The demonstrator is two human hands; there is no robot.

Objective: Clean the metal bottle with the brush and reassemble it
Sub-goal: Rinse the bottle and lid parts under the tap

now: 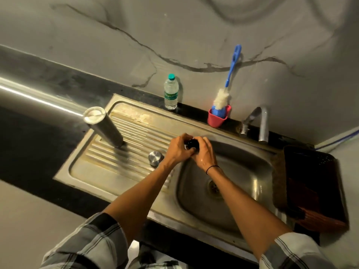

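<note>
The metal bottle stands upside down on the ribbed drainboard, base up. A round metal cap lies on the drainboard beside my left wrist. My left hand and my right hand both grip a small black bottle part over the left edge of the sink basin. Most of the black part is hidden by my fingers. The blue-handled bottle brush stands bristles down in a red holder at the back wall.
A clear plastic water bottle with a green cap stands behind the sink. The tap reaches over the basin's back right. A dark basket sits right of the basin. The drain is in the basin's middle.
</note>
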